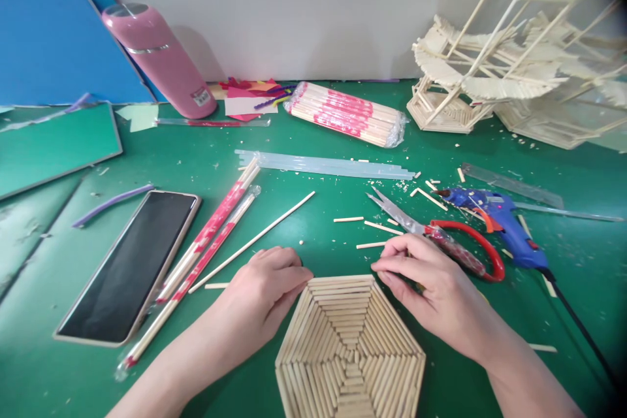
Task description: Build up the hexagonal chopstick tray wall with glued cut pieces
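A hexagonal bowl built of short wooden sticks (350, 346) sits on the green mat at the near edge. My left hand (267, 290) rests with curled fingers against the bowl's upper left rim. My right hand (426, 281) pinches the upper right corner of the rim with thumb and fingertips. Whether a small stick is between those fingers I cannot tell. Cut stick pieces (371, 245) lie just beyond the hands.
Red-handled scissors (441, 238) and a blue glue gun (499, 222) lie to the right. A phone (130, 264), wrapped chopsticks (208, 241), clear glue sticks (323, 164), a chopstick pack (347, 113), a pink bottle (161, 59) and stick models (494, 72) surround the area.
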{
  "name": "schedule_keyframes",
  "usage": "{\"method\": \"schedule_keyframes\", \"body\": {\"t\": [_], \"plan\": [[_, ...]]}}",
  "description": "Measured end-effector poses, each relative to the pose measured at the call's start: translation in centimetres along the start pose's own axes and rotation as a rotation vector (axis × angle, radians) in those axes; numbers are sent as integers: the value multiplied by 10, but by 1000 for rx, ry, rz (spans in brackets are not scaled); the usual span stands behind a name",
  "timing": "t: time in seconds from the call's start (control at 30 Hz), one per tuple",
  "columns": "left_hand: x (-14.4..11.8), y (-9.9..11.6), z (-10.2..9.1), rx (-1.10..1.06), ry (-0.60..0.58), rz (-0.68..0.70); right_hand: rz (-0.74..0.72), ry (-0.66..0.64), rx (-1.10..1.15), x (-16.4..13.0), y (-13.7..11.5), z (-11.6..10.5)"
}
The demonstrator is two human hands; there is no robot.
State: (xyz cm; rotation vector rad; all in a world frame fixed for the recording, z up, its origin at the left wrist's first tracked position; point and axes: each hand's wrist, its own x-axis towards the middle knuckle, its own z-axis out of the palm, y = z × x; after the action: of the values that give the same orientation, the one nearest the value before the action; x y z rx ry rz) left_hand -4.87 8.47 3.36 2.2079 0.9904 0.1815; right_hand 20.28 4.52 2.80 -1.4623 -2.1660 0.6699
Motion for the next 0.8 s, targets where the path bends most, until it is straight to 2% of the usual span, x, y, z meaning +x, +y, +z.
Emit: {"method": "schedule_keyframes", "body": {"t": [0.37, 0.8], "plan": [[2, -1, 0, 45, 11, 55, -12, -39, 15, 1, -1, -1], [1, 0, 0, 49, -8, 48, 6, -58, 33, 0, -1, -1]]}}
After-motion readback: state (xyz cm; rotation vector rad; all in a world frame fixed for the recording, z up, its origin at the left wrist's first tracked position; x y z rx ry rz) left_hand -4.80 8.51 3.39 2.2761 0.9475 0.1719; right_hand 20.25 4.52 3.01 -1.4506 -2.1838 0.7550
